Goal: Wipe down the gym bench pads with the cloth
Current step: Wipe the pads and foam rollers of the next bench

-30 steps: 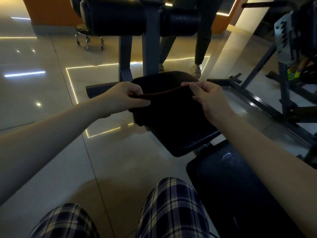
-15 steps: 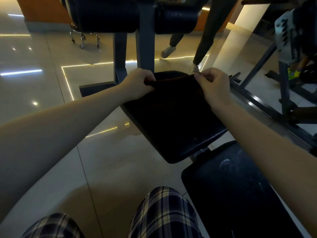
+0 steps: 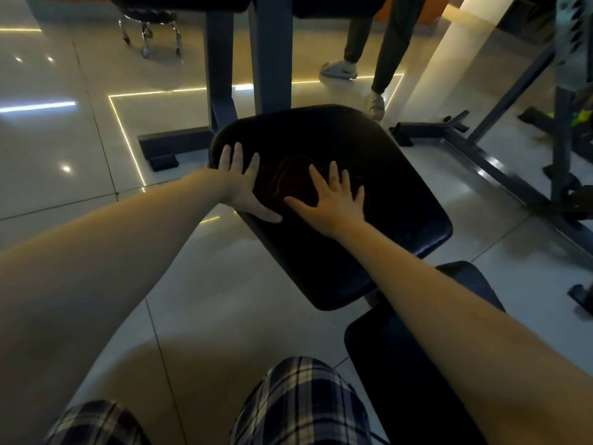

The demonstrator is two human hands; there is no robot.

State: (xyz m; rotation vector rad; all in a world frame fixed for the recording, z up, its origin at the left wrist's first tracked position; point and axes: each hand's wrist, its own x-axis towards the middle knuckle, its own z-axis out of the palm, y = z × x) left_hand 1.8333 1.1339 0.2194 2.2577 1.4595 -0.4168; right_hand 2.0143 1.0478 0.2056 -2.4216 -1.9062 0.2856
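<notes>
Black vinyl, faintly glossy under low light: upper bench pad (image 3: 337, 139), a rounded slab set askew across the middle of the view, in front of two grey steel uprights (image 3: 272, 59). Crumpled on its middle, a dark reddish-brown cloth (image 3: 293, 175), outlined only by a faint rust-coloured line against the padding. Left hand (image 3: 242, 187) laid flat on the pad's left edge, fingers straight and spread, thumb stretched toward the cloth, gripping nothing; cannot tell whether touching the cloth or only just beside it. Right hand (image 3: 335, 203) likewise flat, fingers fanned, palm pressed on the cloth's near right part, nothing curled round the fabric. Nearer and lower right, a second black pad (image 3: 401, 364), partly hidden by the right forearm. Below, checked shorts (image 3: 305, 403) over both knees. All around, pale polished floor tiles (image 3: 96, 175) mirroring ceiling lights, with a thin lit yellow strip (image 3: 160, 92) tracing a rectangle. Top left, a chrome-legged stool on castors (image 3: 147, 30). Behind the uprights, another person's legs (image 3: 385, 49) in dark trousers and pale shoes. To the right, dark angled frame bars (image 3: 487, 165) of other equipment on the tiles.
</notes>
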